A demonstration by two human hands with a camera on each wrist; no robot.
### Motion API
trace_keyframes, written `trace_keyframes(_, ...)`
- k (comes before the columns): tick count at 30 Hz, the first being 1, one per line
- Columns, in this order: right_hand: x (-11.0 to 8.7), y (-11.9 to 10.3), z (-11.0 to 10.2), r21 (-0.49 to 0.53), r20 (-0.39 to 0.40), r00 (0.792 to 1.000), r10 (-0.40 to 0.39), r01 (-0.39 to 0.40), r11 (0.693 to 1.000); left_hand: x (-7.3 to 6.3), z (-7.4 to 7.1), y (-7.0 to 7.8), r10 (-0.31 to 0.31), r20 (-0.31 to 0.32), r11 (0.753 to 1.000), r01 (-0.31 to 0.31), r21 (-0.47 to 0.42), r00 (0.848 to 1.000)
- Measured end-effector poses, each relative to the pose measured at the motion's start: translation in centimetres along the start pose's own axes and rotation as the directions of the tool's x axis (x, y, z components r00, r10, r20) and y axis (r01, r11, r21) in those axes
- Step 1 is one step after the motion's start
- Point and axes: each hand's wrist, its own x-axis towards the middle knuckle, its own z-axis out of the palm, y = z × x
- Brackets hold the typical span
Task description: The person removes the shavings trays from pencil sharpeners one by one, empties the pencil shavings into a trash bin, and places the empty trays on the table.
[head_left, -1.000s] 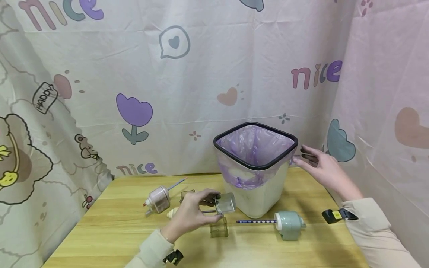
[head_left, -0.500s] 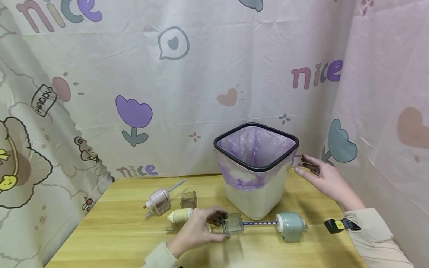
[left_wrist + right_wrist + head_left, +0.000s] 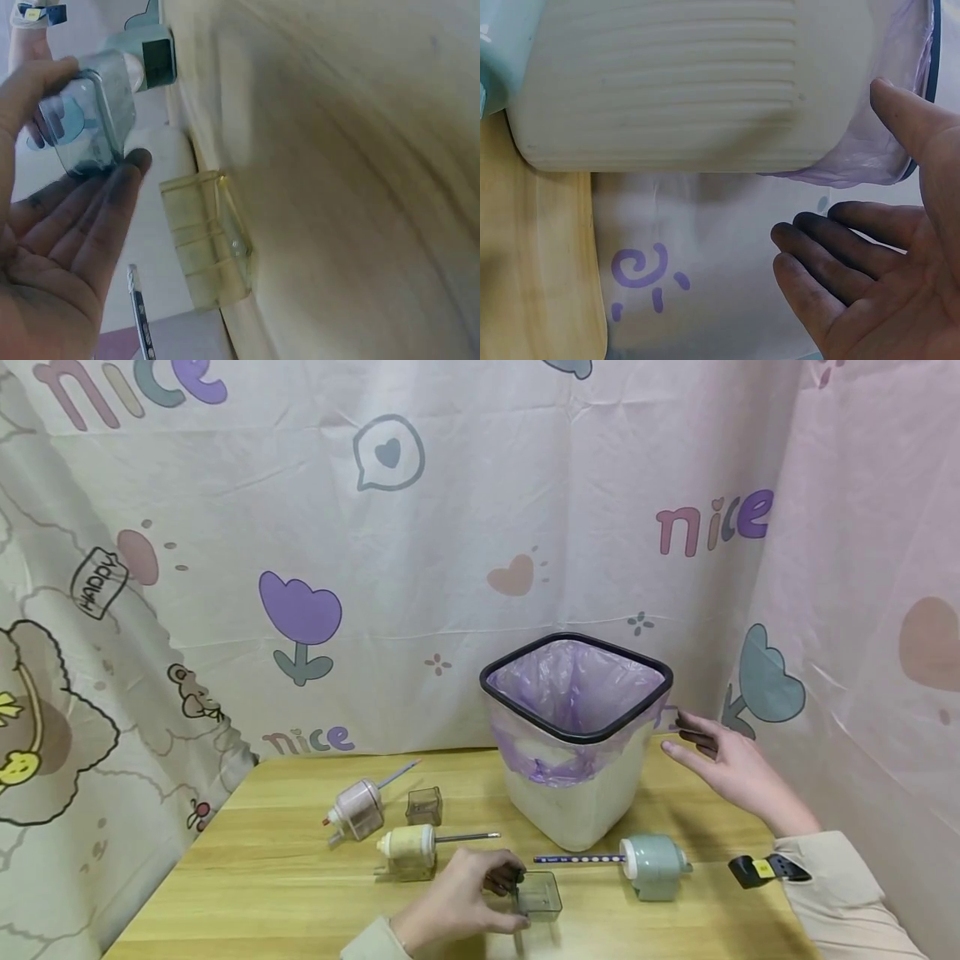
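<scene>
My left hand (image 3: 468,893) pinches a clear grey plastic shavings box (image 3: 540,895) between thumb and fingers, low over the front of the table. In the left wrist view, a see-through yellowish box (image 3: 206,240) stands on the table beside that hand; from the head it is hidden. My right hand (image 3: 738,777) holds nothing, its fingers extended beside the right side of a white bin (image 3: 570,810) lined with a purple bag. Dark smudges mark the fingertips of both hands.
Three crank pencil sharpeners, each with a pencil in it, lie about: a pinkish one (image 3: 358,810), a yellow one (image 3: 408,852) and a green one (image 3: 656,867). Another smoky box (image 3: 424,807) sits behind the yellow one. Behind the table hangs a printed curtain (image 3: 420,568).
My left hand has carried the grey box down and to the right, from in front of the bin towards the table's front. The yellow sharpener has come into full view. My right hand has dropped slightly.
</scene>
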Motion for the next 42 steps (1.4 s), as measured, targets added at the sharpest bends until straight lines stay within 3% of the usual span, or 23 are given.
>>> trace_keyframes(8,-0.5,0.3,0.2,-0.002,0.008,1.000,-0.003,0.003,1.000,0.2,1.0,0.2,-0.014,0.009,0.998,0.014,0.060,1.000)
trace_keyframes(15,-1.0,0.8,0.7,0.011,0.016,1.000,-0.014,0.014,1.000,0.6,1.7,0.5,-0.064,0.029,0.991,0.060,0.123,0.998)
trace_keyframes(24,-1.4,1.0,1.2,0.036,0.027,1.000,-0.013,0.012,0.999,1.0,2.7,1.2,-0.066,0.035,0.983,0.059,0.171,0.997)
trace_keyframes(35,-2.1,1.7,1.6,0.005,0.041,0.999,0.008,-0.008,1.000,1.9,4.1,1.8,-0.126,0.007,0.968,0.122,0.222,0.992)
trace_keyframes(42,-2.5,2.1,2.1,-0.001,0.044,0.999,-0.007,0.007,1.000,2.3,4.6,2.4,-0.194,-0.014,0.956,0.192,0.221,0.981)
